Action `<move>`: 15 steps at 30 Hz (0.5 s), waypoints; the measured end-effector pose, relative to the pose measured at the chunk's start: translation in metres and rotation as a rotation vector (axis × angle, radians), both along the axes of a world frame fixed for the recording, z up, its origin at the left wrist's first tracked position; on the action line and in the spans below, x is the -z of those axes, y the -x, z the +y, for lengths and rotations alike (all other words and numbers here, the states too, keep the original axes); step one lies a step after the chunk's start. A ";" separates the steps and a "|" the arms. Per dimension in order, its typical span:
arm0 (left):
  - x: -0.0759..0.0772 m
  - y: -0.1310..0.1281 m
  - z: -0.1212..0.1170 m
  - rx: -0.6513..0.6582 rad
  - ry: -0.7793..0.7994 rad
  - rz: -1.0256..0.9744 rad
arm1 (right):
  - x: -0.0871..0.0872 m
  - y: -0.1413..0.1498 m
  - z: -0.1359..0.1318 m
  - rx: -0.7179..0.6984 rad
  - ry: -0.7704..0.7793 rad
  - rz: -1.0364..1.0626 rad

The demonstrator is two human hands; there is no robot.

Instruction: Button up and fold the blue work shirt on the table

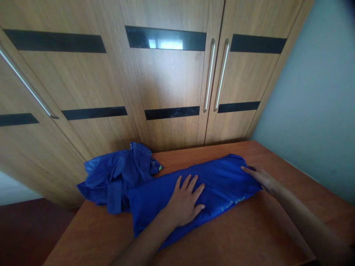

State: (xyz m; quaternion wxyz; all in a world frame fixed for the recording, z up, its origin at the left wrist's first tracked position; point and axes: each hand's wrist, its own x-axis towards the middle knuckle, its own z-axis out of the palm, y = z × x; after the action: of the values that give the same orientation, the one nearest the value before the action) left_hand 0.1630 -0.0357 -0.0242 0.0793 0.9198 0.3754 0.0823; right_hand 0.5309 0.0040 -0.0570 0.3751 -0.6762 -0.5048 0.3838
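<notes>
A long folded piece of blue fabric [219, 179] lies slantwise across the wooden surface, with a small pale yellow-green print along its near edge. My left hand [185, 201] rests flat on its middle, fingers spread. At the far right end my right hand [259, 177] has its thumb on top of the fabric's edge; its other fingers are mostly hidden, and it appears to grip that end. Against the left end sits a crumpled blue garment [119, 173] with pale stitching and a small bright green tag. Whether the two pieces are joined, I cannot tell.
The reddish-brown wooden surface [222, 236] reaches back to a wooden wardrobe [172, 77] with black strips and long metal handles [210, 75]. A pale blue-grey wall [313, 96] bounds the right side. A dark floor [30, 225] shows at the lower left.
</notes>
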 end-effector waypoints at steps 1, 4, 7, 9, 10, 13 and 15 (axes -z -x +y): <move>0.012 -0.003 0.007 0.019 0.005 0.019 | -0.003 0.004 -0.003 -0.033 0.088 0.139; 0.035 -0.006 0.017 0.054 -0.006 0.029 | -0.018 0.009 -0.011 -0.035 0.236 0.479; 0.040 -0.020 0.019 0.080 -0.038 0.018 | -0.048 0.012 -0.013 0.087 0.155 0.599; 0.039 -0.043 0.021 0.103 -0.052 0.001 | -0.076 0.023 -0.011 0.106 0.045 0.625; 0.038 -0.058 0.022 0.111 -0.059 -0.013 | -0.091 0.032 -0.010 0.090 -0.021 0.620; 0.030 -0.103 0.026 0.117 -0.080 -0.056 | -0.130 0.072 -0.007 -0.094 -0.216 0.544; 0.021 -0.117 0.026 0.118 -0.086 -0.077 | -0.141 0.104 -0.007 -0.168 -0.322 0.367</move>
State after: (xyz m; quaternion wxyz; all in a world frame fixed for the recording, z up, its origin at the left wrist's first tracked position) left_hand 0.2798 -0.0097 -0.0452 0.0588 0.9390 0.3134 0.1286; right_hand 0.4266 -0.0030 0.0844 0.5302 -0.4825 -0.5371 0.4446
